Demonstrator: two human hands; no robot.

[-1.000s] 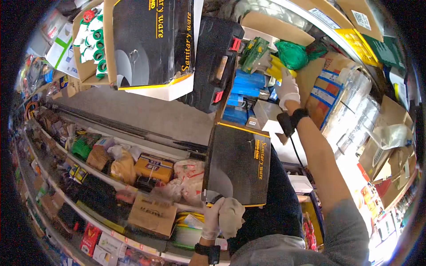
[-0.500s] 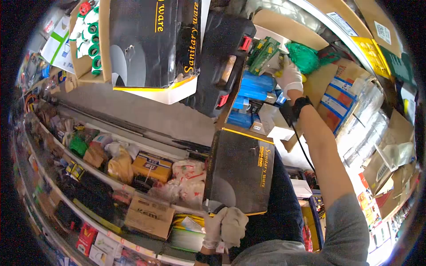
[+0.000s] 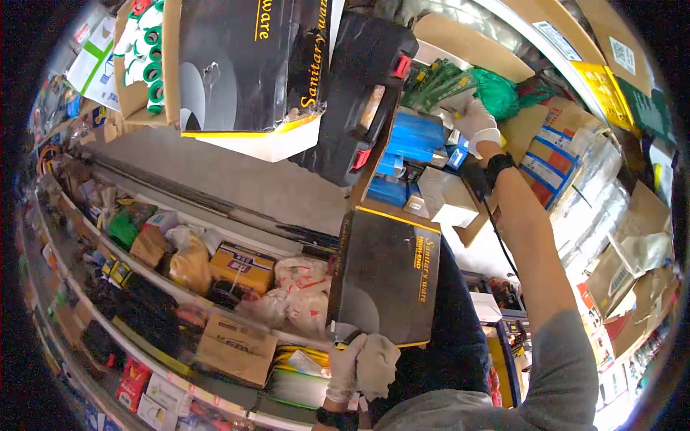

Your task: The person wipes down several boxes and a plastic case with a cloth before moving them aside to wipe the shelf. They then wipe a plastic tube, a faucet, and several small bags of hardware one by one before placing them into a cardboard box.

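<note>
Two white-gloved hands work well apart, each wrist wearing one black band. The right hand [image 3: 474,121] reaches in among a cluster of green packets [image 3: 438,85], blurred and too overlapped to count; its fingers are partly hidden, so whether they grip cannot be told. The left hand [image 3: 343,370] is at the lower edge of one black panel [image 3: 388,276] lettered "Sanitary ware", a rounded pale bundle of fabric beside its fingers; its grip is unclear.

One green plastic bag [image 3: 497,95] sits just beyond the right hand. Below and left of that hand are several blue boxes [image 3: 417,133], at least three, and one white carton [image 3: 447,195]. Further left stands one black case [image 3: 352,93] with two red latches [image 3: 401,66], then one large black box [image 3: 244,72], also lettered.

Bare grey floor [image 3: 223,179] stretches up and left of the left hand. Beyond it, crowded shelves curve round, holding one orange-yellow box [image 3: 243,269] and one brown carton [image 3: 236,350]. Bright light falls right of the right arm.
</note>
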